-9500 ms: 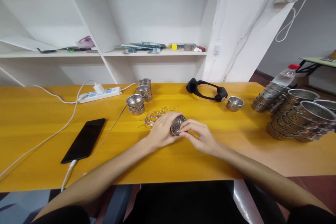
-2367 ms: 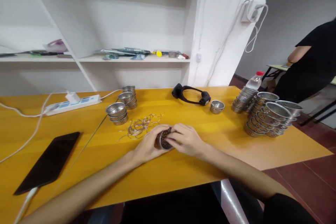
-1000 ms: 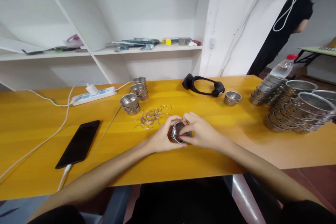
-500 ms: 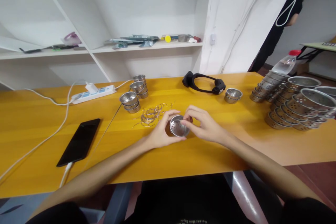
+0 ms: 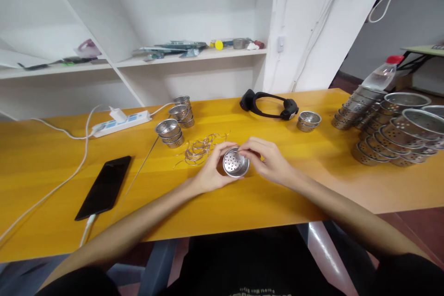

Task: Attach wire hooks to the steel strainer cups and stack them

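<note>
Yellow worktop [image 5: 204,215]; left hand [image 5: 211,173] and right hand [image 5: 267,161] in from its front edge, left gripping the cup [image 5: 233,162] there, right at the rim [image 5: 234,176], can't tell if pinching; rim-fiddling step, I'd guess; next move needs cup steady.

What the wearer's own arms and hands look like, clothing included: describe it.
The left hand and right hand are ungloved, with no ring visible. Both forearms are bare, with no watch or bracelet to be seen. The left sleeve and right sleeve are plain black.
</note>
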A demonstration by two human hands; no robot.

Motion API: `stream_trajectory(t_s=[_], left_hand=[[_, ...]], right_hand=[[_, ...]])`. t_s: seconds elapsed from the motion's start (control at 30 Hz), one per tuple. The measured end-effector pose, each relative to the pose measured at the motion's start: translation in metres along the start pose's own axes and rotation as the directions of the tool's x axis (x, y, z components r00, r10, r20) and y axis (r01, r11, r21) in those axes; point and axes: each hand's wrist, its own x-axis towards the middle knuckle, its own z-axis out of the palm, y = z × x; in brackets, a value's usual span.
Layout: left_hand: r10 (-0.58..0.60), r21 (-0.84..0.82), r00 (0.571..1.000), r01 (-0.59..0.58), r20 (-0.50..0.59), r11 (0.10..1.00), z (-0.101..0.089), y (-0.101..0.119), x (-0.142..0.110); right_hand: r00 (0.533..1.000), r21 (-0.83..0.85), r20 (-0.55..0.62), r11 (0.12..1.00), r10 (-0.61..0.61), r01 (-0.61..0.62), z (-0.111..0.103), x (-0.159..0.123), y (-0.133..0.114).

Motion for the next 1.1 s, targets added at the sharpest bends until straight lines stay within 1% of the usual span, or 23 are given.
stream_trajectory(t_s=[0.13,0.27,0.33,0.43,0.53,0.6,0.67,0.77,0.83,0.93,1.1], left_hand=[[0.048,0.078,0.999,-0.046,-0.025,0.996,-0.002,0.000,-0.001],[0.112,0.178,0.991,-0.098,-0.067,0.979,-0.006,0.011,0.001],[0.150,0.207,0.987,-0.134,-0.064,0.969,-0.008,0.016,0.002],[0.181,0.205,0.983,-0.173,-0.022,0.963,-0.010,0.017,0.003],[0.210,0.209,0.976,-0.216,0.052,0.954,-0.010,0.014,0.004],[0.232,0.236,0.967,-0.251,0.106,0.939,-0.010,0.012,0.005],[0.239,0.270,0.961,-0.269,0.141,0.925,-0.011,0.011,0.007],[0.267,0.306,0.950,-0.305,0.162,0.902,-0.011,0.012,0.008],[0.308,0.316,0.936,-0.348,0.169,0.883,-0.011,0.013,0.008],[0.338,0.319,0.927,-0.373,0.161,0.871,-0.011,0.015,0.007],[0.334,0.302,0.923,-0.378,0.188,0.875,-0.010,0.017,0.005]], right_hand=[[1.000,0.041,0.027,0.999,-0.006,0.005,-0.001,-0.001,-0.002],[0.994,0.088,0.110,0.995,0.025,-0.034,-0.002,-0.002,-0.006],[0.991,0.098,0.127,0.994,0.037,-0.050,-0.002,-0.002,-0.008],[0.991,0.073,0.127,0.995,0.053,-0.063,-0.001,-0.003,-0.011],[0.990,0.041,0.115,0.995,0.084,-0.089,0.003,-0.005,-0.016],[0.986,0.044,0.110,0.991,0.123,-0.128,0.006,-0.006,-0.019],[0.972,0.083,0.146,0.977,0.183,-0.197,0.009,-0.006,-0.022],[0.932,0.216,0.240,0.921,0.273,-0.325,0.012,-0.005,-0.024],[0.911,0.307,0.276,0.871,0.305,-0.384,0.014,-0.005,-0.023],[0.906,0.366,0.266,0.835,0.330,-0.411,0.017,-0.005,-0.022],[0.900,0.349,0.234,0.832,0.368,-0.431,0.026,-0.008,-0.021]])
